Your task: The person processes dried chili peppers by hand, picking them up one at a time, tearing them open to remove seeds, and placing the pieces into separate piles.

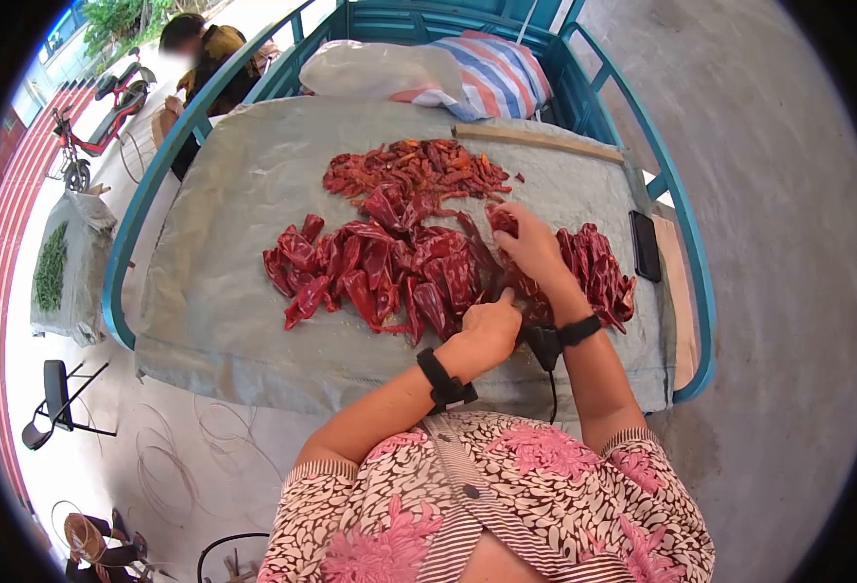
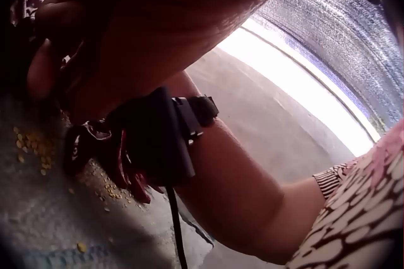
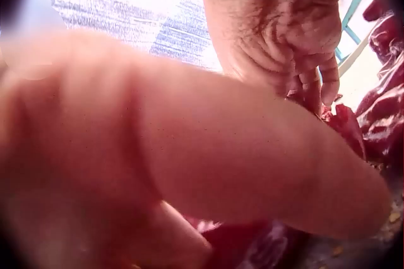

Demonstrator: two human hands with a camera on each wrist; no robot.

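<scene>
Looking light and thin, a red chili pepper [image 1: 502, 222] is pinched by the right hand [image 1: 539, 257], left of the phone [image 1: 645, 246]; it could tear, so the thick end is best held. The left hand's [image 1: 489, 335] grip cannot be told.

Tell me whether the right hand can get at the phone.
Probably yes: the phone lies uncovered, and only a low heap of peppers sits between it and the right hand, which could pass over.

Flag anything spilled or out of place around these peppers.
Yellowish bits, probably seeds, lie scattered on the grey sheet beside the peppers, looking spilled. A black phone lies right of the peppers, an odd companion to food.
</scene>
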